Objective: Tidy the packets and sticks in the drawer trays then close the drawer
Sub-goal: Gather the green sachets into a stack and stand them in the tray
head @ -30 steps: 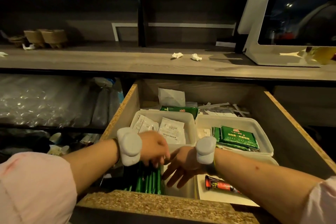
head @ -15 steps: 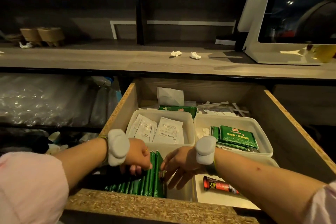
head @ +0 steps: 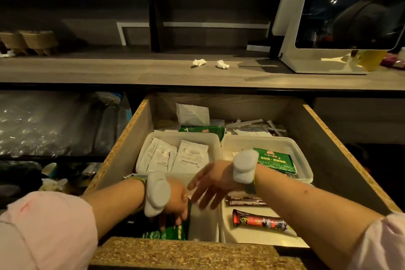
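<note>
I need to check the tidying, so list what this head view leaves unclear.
- Green stick packets: mostly hidden under the left hand; grip unclear.
- White paper sachets: print too small.
- Near-left white plastic tray: contents hidden by the right hand and the chipboard drawer front.

a grey wood counter [head: 109, 70] runs across the top, with two crumpled tissues [head: 199, 62] sitting near each other in the middle. a white-framed screen [head: 341, 6] stands at the right end, woven baskets [head: 32, 40] are at the far left, and clear plastic bags [head: 43, 125] fill the shelf underneath on the left.
</note>
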Demonstrator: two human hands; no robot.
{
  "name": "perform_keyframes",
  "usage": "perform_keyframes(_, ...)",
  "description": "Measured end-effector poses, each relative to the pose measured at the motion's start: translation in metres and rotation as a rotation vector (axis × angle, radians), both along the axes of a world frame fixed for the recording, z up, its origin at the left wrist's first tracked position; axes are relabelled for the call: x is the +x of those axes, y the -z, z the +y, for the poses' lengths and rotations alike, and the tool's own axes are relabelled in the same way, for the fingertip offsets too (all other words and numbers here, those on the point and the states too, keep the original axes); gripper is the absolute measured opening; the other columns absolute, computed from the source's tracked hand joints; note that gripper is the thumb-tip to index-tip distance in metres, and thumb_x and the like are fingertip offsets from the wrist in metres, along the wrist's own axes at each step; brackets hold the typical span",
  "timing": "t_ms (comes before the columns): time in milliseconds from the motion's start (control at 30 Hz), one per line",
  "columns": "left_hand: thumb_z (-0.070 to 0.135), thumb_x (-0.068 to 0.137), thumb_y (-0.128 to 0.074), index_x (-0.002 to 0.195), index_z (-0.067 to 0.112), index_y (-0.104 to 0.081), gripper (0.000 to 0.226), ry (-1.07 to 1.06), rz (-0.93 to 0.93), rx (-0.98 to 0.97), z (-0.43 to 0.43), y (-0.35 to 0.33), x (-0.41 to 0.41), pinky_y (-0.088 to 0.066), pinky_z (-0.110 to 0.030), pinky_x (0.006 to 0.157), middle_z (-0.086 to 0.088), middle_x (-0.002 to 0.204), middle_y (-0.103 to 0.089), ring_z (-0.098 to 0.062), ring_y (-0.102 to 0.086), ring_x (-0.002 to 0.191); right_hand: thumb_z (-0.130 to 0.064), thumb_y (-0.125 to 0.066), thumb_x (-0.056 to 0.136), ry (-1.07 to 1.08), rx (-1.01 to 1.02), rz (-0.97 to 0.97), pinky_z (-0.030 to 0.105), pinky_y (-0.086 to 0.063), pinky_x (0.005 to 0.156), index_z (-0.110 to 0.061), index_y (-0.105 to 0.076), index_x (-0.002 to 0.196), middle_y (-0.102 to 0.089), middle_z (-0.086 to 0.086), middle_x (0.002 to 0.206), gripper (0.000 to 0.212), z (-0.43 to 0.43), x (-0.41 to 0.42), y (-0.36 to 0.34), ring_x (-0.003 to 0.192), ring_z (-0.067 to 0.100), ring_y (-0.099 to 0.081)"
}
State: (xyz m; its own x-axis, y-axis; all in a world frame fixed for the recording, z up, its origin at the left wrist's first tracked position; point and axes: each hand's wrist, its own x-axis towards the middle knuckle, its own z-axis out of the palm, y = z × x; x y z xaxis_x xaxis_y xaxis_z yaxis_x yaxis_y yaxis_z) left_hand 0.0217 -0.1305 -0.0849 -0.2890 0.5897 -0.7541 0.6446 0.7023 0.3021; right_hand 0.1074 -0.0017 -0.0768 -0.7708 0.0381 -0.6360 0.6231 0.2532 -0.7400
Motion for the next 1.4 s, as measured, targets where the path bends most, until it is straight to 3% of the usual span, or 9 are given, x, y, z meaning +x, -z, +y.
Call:
perform_keyframes(100, 0.016, 0.091, -0.052, 0.100, 0.008, -0.061, 0.014, -0.071, -0.082, -0.037, 0.007, -0.010, -0.004, -0.048, -0.021, 0.038, -0.007, 0.083, -0.066, -0.011, -0.057, 0.034, -0.009, -0.044, 0.096, 0.257, 0.397, 0.163, 0.034, -0.055, 0.070, -0.010, -0.064, 0.112, -0.068, 0.010, 0.095, 0.025, 0.053, -0.002, -0.011, 0.076, 0.020, -0.064)
perform_keyframes(233, 0.022, 0.091, -0.054, 0.104, 0.010, -0.061, 0.020, -0.144, -0.082, 0.215, 0.046, -0.033, -0.002, -0.045, -0.017, 0.042, 0.000, 0.073, -0.067, -0.012, -0.055, 0.045, -0.014, -0.050, 0.092, 0.160, 1.012, -0.035, 0.036, -0.044, 0.099, -0.014, -0.059, 0.126, -0.059, 0.011, 0.129, 0.035, 0.129, 0.014, 0.017, 0.119, 0.029, -0.056)
perform_keyframes(433, 0.025, 0.092, -0.051, 0.094, 0.019, -0.061, 0.012, -0.260, -0.159, 0.607, 0.094, -0.035, 0.009, -0.041, -0.014, 0.040, 0.004, 0.073, -0.065, -0.008, -0.052, 0.051, -0.030, -0.060, 0.087, 0.117, 1.005, -0.194, 0.039, -0.036, 0.107, -0.018, -0.038, 0.140, -0.045, 0.013, 0.142, 0.059, 0.165, 0.030, 0.065, 0.129, 0.033, -0.045)
perform_keyframes(567, 0.024, 0.093, -0.050, 0.096, 0.022, -0.062, 0.012, -0.305, -0.191, 0.672, 0.091, -0.018, 0.009, -0.044, -0.019, 0.050, 0.003, 0.080, -0.066, -0.009, -0.054, 0.059, -0.056, -0.072, 0.053, 0.080, 1.104, -0.215, 0.043, -0.044, 0.101, -0.034, -0.038, 0.128, -0.055, 0.002, 0.127, 0.085, 0.196, 0.030, 0.108, 0.116, 0.029, -0.055)
perform_keyframes(900, 0.017, 0.095, -0.048, 0.098, 0.018, -0.064, 0.017, -0.526, -0.221, 0.779, 0.080, -0.007, -0.018, -0.044, -0.024, 0.053, -0.002, 0.083, -0.067, -0.013, -0.052, 0.060, -0.031, -0.056, 0.091, 0.317, 1.076, 0.013, 0.029, -0.050, 0.078, -0.019, -0.064, 0.115, -0.070, 0.007, 0.109, 0.028, 0.156, 0.036, 0.037, 0.098, 0.027, -0.064)
perform_keyframes(1000, 0.014, 0.095, -0.048, 0.099, 0.016, -0.063, 0.016, -0.595, -0.284, 0.813, 0.081, -0.008, -0.019, -0.044, -0.025, 0.053, -0.004, 0.084, -0.065, -0.014, -0.052, 0.062, -0.027, -0.062, 0.088, 0.510, 0.910, 0.158, 0.033, -0.054, 0.084, -0.013, -0.066, 0.115, -0.071, 0.010, 0.105, 0.031, 0.150, 0.033, 0.011, 0.096, 0.028, -0.067)
perform_keyframes(1233, 0.040, 0.090, -0.055, 0.123, 0.023, -0.056, 0.037, -0.832, -0.688, 0.933, 0.083, -0.013, -0.015, -0.052, -0.045, 0.086, -0.005, 0.119, -0.066, -0.025, -0.062, 0.109, -0.008, -0.063, 0.087, 0.751, -0.208, 0.507, 0.038, -0.058, 0.079, -0.004, -0.063, 0.103, -0.072, 0.015, 0.095, 0.017, 0.096, 0.016, -0.024, 0.080, 0.026, -0.071)
perform_keyframes(1333, 0.045, 0.083, -0.058, 0.117, 0.014, -0.066, 0.047, -0.899, -0.993, 0.887, 0.083, -0.013, -0.015, -0.049, -0.052, 0.096, -0.016, 0.111, -0.071, -0.032, -0.066, 0.103, -0.016, -0.055, 0.093, 0.630, -0.388, 0.440, 0.039, -0.054, 0.084, 0.000, -0.058, 0.118, -0.066, 0.018, 0.107, 0.030, 0.065, 0.003, -0.019, 0.091, 0.029, -0.065)
perform_keyframes(1400, 0.035, 0.090, -0.052, 0.105, 0.004, -0.068, 0.038, -0.928, -1.067, 0.838, 0.080, -0.016, -0.013, -0.051, -0.046, 0.088, -0.019, 0.096, -0.073, -0.032, -0.069, 0.090, -0.031, -0.052, 0.095, 0.552, -0.270, 0.397, 0.042, -0.054, 0.085, -0.008, -0.061, 0.113, -0.067, 0.013, 0.107, 0.031, 0.056, -0.003, -0.018, 0.089, 0.027, -0.064)
